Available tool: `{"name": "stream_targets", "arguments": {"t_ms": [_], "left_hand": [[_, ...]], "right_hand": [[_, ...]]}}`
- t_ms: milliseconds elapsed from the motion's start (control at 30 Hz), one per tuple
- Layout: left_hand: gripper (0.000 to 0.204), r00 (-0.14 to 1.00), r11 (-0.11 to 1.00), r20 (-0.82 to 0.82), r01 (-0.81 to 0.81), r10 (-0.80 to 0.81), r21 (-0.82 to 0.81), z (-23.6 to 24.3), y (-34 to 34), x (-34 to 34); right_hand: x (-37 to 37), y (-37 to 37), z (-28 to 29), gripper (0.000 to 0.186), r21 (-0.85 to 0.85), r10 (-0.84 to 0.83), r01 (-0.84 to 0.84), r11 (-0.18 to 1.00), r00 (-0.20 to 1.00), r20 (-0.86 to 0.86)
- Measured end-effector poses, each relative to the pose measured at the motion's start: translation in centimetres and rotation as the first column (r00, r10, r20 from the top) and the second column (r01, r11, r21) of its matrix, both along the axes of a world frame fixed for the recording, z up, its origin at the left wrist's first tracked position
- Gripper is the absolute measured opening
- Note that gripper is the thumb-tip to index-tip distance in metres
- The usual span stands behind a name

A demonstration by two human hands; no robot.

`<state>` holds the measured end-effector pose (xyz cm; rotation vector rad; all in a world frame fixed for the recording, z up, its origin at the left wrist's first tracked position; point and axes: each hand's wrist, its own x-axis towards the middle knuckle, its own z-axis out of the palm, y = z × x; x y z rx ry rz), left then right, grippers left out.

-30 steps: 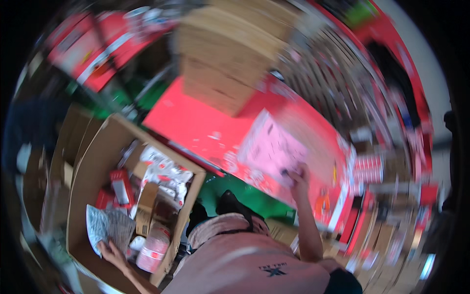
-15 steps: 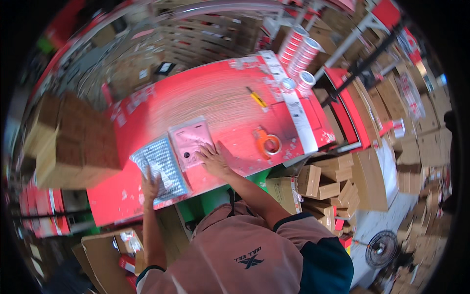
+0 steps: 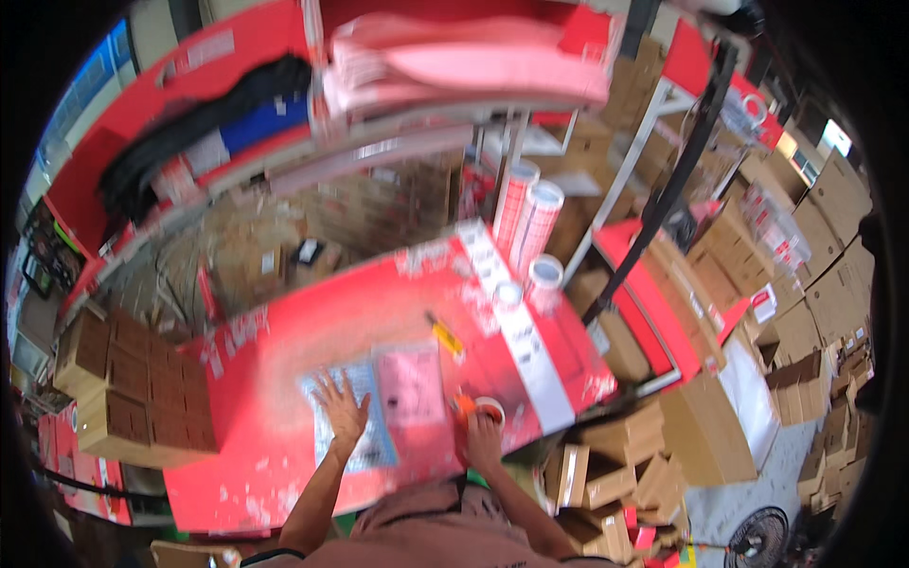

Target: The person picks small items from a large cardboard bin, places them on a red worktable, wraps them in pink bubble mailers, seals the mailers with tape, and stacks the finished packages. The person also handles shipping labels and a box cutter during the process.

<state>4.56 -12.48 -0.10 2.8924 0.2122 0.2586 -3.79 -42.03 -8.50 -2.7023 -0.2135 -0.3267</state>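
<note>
My left hand (image 3: 343, 411) lies with its fingers spread on a grey-and-white patterned packet (image 3: 374, 445), which looks like a padded mailer. Touching its right side is a flat pink packet (image 3: 411, 386) in clear plastic. To the right of that, my right hand (image 3: 483, 445) has its fingers on an orange tape dispenser (image 3: 463, 404) with a roll of tape in it. Blur hides exactly how the fingers wrap around it. A yellow box cutter (image 3: 446, 336) lies just beyond the dispenser on the red table (image 3: 256, 435).
Stacked brown cartons (image 3: 142, 398) stand at the table's left. Tall columns of tape rolls (image 3: 535, 222) rise at the far right edge, by a white strip (image 3: 530, 355). Small open boxes (image 3: 615, 459) are heaped at the near right. Pink sheets (image 3: 464, 66) fill a shelf above.
My view has tilted up, bringing the shelf into sight. My right hand has left the pink packet for the tape dispenser. My left hand has slid further onto the patterned packet.
</note>
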Motion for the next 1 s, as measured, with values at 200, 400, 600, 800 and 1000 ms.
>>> {"name": "stream_targets", "arguments": {"t_ms": [200,400,600,800,1000], "left_hand": [[0.054,0.170,0.769,0.843,0.529,-0.510,0.359,35.4,-11.0,18.8],[0.040,0.721,0.798,0.435,0.272,-0.539,0.538,53.3,-12.1,28.1],[0.030,0.538,0.871,0.706,0.425,-0.460,0.244,53.0,-9.8,32.8],[0.074,0.522,0.800,0.723,0.596,-0.452,0.070,58.3,-8.7,29.4],[0.035,0.402,0.720,0.626,0.562,-0.668,0.407,54.8,-7.7,18.4]], "right_hand": [[2.4,-5.2,1.6,0.054,0.000,0.068,-0.068,0.998,0.997,-0.046],[1.2,-3.9,5.8,0.042,0.389,-0.103,0.013,0.921,0.971,0.213],[4.3,-2.5,12.7,0.034,0.487,-0.121,-0.030,0.873,0.953,0.277],[15.9,-2.5,29.9,0.036,0.534,-0.176,-0.227,0.815,0.780,0.601],[21.1,-0.7,46.9,0.060,0.180,-0.182,-0.097,0.979,-0.012,0.983]]}}
